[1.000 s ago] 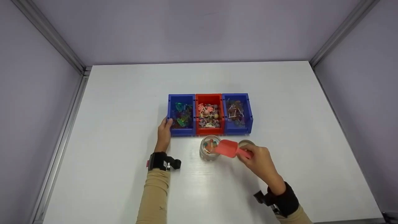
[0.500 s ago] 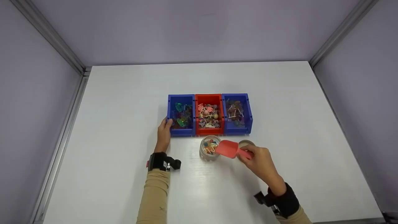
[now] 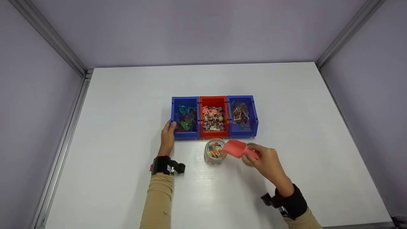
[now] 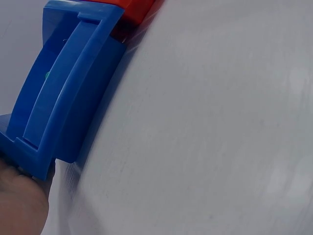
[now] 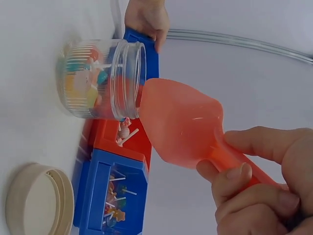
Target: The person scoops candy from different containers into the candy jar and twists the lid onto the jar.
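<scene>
My right hand [image 3: 268, 162] grips the handle of a red plastic scoop [image 3: 234, 148]. The scoop's bowl holds nothing, and its lip is at the mouth of a glass jar [image 3: 215, 156]. Small lollipops lie inside this upright jar [image 5: 98, 83], their sticks and coloured heads showing through the glass. At the left, my left hand [image 3: 167, 136] holds the front left corner of a blue bin [image 3: 186, 135], thumb by the rim. Only part of that hand [image 4: 22, 205] shows in the left wrist view, under the bin [image 4: 73, 93].
A red bin [image 3: 213, 135] with lollipops stands between the left blue bin and another blue bin [image 3: 243, 133] with clear-looking lollipops. A round beige lid [image 5: 36, 200] lies on the white table [image 3: 127, 127], partly behind my right hand in the head view. Grey walls surround the table.
The scoop has tilted and lifted slightly, with my right hand shifting a little. Lollipops show more plainly in the jar than a second ago. My left hand stays put.
</scene>
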Demonstrator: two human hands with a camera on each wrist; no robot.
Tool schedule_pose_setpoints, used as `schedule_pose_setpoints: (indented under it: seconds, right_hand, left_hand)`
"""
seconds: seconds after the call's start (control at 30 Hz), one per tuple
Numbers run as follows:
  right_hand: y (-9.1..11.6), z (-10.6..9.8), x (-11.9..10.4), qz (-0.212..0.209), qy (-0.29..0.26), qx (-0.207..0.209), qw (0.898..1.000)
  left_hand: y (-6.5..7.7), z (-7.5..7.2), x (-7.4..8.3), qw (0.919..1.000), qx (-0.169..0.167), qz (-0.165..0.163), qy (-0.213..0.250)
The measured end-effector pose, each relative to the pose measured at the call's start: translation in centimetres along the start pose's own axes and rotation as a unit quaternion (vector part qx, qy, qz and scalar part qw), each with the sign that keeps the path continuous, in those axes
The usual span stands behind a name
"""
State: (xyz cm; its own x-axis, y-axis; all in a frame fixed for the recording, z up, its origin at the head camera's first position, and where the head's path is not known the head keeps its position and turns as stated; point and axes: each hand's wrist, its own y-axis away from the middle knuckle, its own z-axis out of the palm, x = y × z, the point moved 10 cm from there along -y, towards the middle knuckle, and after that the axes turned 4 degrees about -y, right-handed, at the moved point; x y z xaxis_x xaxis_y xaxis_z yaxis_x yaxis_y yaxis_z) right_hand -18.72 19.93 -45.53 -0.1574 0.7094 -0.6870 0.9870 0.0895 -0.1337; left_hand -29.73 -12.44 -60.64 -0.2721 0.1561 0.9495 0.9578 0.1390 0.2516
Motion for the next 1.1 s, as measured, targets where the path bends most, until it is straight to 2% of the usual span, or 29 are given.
schedule_pose_setpoints:
  seconds: [0.1,0.3,0.33,0.57,0.83,1.1]
  right_hand:
    - [-0.8,-0.6,0.4,0.016,-0.005,-0.001,1.0]
    - [-2.6,-1.3,1.4,0.057,-0.001,-0.044,0.997]
    - [-2.8,-1.4,1.4,0.056,0.003,-0.049,0.997]
    - [-4.3,-1.5,1.6,0.036,0.028,-0.06,0.997]
    - [-6.5,-2.2,2.0,0.018,0.053,-0.028,0.998]
    - [-8.4,-1.8,2.8,0.045,0.079,-0.072,0.993]
  left_hand:
    - [0.4,0.0,0.4,1.0,-0.005,-0.007,-0.001]
    - [0.3,0.1,0.3,0.9999,-0.009,-0.01,0.0]
    - [0.0,0.2,-0.1,1.0,-0.006,-0.008,0.001]
    - [0.0,0.2,-0.2,0.9999,-0.004,-0.012,0.003]
    - [-0.1,0.1,-0.2,0.9999,0.001,-0.008,-0.008]
    - [0.0,0.0,-0.1,1.0,0.001,-0.008,-0.004]
